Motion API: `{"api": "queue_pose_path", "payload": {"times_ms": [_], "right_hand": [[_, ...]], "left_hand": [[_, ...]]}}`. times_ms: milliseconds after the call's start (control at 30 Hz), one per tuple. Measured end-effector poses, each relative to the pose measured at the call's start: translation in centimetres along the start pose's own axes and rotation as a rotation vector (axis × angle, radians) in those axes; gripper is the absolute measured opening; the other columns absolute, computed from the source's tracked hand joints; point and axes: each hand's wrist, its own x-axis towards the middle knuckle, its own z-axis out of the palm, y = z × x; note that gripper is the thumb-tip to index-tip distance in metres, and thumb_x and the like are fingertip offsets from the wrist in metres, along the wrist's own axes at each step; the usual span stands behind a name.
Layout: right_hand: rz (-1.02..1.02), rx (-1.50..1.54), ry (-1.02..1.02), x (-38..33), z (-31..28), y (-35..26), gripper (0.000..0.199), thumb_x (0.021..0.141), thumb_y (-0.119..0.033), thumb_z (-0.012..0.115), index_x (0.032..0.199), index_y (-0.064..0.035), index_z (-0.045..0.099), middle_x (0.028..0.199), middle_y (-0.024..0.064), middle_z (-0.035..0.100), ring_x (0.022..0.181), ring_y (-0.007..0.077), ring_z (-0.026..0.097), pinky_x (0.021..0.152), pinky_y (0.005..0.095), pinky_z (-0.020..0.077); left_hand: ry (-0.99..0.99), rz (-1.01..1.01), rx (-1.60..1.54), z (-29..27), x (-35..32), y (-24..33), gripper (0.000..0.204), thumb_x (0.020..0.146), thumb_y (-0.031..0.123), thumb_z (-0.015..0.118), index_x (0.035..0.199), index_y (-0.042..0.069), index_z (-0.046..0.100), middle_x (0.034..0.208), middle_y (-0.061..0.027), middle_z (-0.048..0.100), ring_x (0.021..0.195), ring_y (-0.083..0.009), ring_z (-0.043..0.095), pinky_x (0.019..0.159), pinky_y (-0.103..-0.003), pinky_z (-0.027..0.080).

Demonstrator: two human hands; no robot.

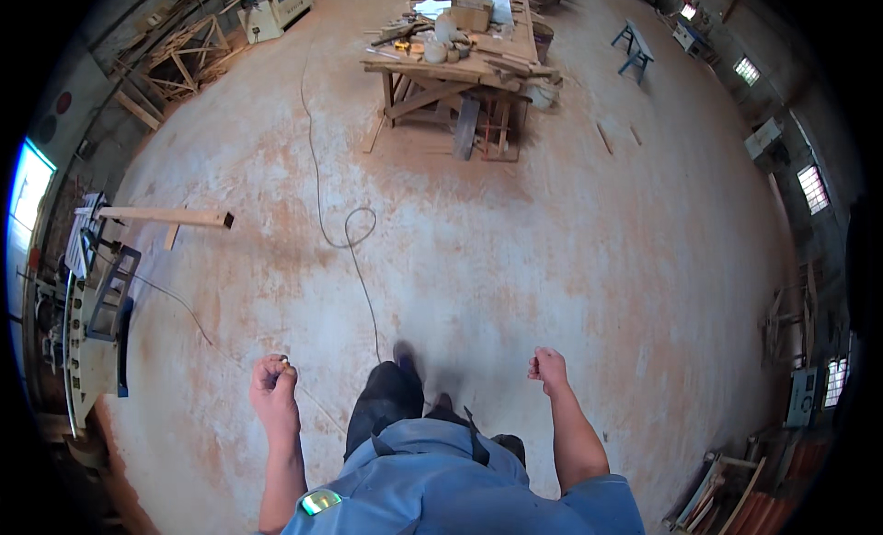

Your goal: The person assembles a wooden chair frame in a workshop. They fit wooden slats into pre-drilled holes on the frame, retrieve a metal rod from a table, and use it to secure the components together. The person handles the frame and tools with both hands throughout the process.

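Observation:
My left hand (274,380) is raised at the lower left, its fingers closed in a pinch. A tiny pale speck shows at the fingertips, too small to name. Out to the right, my right hand (549,369) is curled into a loose fist, with nothing visible in it. Both hands are in the air over the floor, apart from each other and touching nothing around them. Between them are my blue shirt (441,471) and dark trousers (384,399).
A dark cable (317,185) runs along the dusty floor (552,250), looping once and reaching my feet. Ahead stands a cluttered wooden workbench (441,72). At left is a machine (92,342) beside a jutting wooden beam (166,217). A blue sawhorse (633,49) stands far right.

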Motion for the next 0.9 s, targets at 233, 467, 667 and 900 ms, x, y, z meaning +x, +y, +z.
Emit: {"api": "queue_pose_path", "payload": {"times_ms": [233, 467, 667, 900], "right_hand": [[0.085, -0.189, -0.151, 10.2, 4.4, -2.0, 0.024, 0.094, -0.026, 0.053, 0.085, -0.0048, 0.059, 0.068, 0.0076, 0.059, 0.053, 0.0190, 0.057, 0.049, 0.0350, 0.0511], [0.216, -0.366, -0.084, 13.3, 9.6, -11.1, 0.025, 0.090, -0.028, 0.055, 0.082, -0.0043, 0.060, 0.073, 0.0098, 0.062, 0.056, 0.0211, 0.058, 0.050, 0.0353, 0.0463], [0.274, -0.236, -0.061, 21.4, 16.4, -20.3, 0.025, 0.090, -0.029, 0.056, 0.085, -0.0048, 0.058, 0.073, 0.0095, 0.061, 0.054, 0.0192, 0.055, 0.047, 0.0334, 0.0450], [0.264, -0.249, -0.103, 37.1, 28.0, -32.2, 0.025, 0.090, -0.028, 0.058, 0.088, -0.0034, 0.061, 0.075, 0.0104, 0.063, 0.053, 0.0180, 0.055, 0.047, 0.0332, 0.0453]], "left_hand": [[0.148, -0.070, -0.165, 8.4, 15.5, -1.3, 0.008, 0.081, -0.003, 0.061, 0.084, 0.005, 0.059, 0.092, -0.0018, 0.059, 0.081, -0.0073, 0.051, 0.075, -0.023, 0.042], [0.021, -0.276, -0.314, 15.6, 33.6, -0.3, 0.002, 0.083, 0.005, 0.061, 0.085, 0.006, 0.060, 0.079, 0.0005, 0.059, 0.076, -0.0095, 0.053, 0.074, -0.024, 0.042], [0.023, -0.337, -0.496, 21.4, 47.4, 3.4, 0.006, 0.084, 0.008, 0.061, 0.088, 0.005, 0.063, 0.082, -0.0020, 0.062, 0.077, -0.0120, 0.056, 0.075, -0.026, 0.045], [0.232, -0.322, -0.419, 23.4, 62.0, 2.8, 0.012, 0.083, 0.008, 0.065, 0.094, 0.004, 0.064, 0.088, -0.0035, 0.064, 0.081, -0.0136, 0.060, 0.078, -0.028, 0.048]]}}
